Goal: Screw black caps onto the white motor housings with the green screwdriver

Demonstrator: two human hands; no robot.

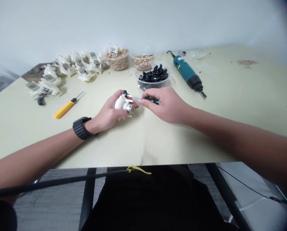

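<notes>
Black cable [61, 182] slants below the left hand [109, 114], which grips a white motor unit [120, 103]; the right hand [168, 106] pinches a green-handled screwdriver [154, 101], tip at a black fitting [125, 93].

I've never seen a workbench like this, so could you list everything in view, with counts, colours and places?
White assembly: one, white, in left hand
Black fitting: one, black, at its upper end
Screwdriver: one, green-handled, in right hand
Second screwdriver: one, yellow-handled, table's left
Other assemblies: many, white, mostly back left
Tubs: two, clear with brown pieces, table's back
Bowl: one, clear with black parts, before right tub
Power tool: one, teal and black, right of bowl
Brown bits: many, brown, back right
Table: one, pale yellow, centre
Wall: one, white, behind
Tie: one, yellow, below table edge
Wristband: one, black, left wrist
Hands: two, bare, picture's middle
</notes>
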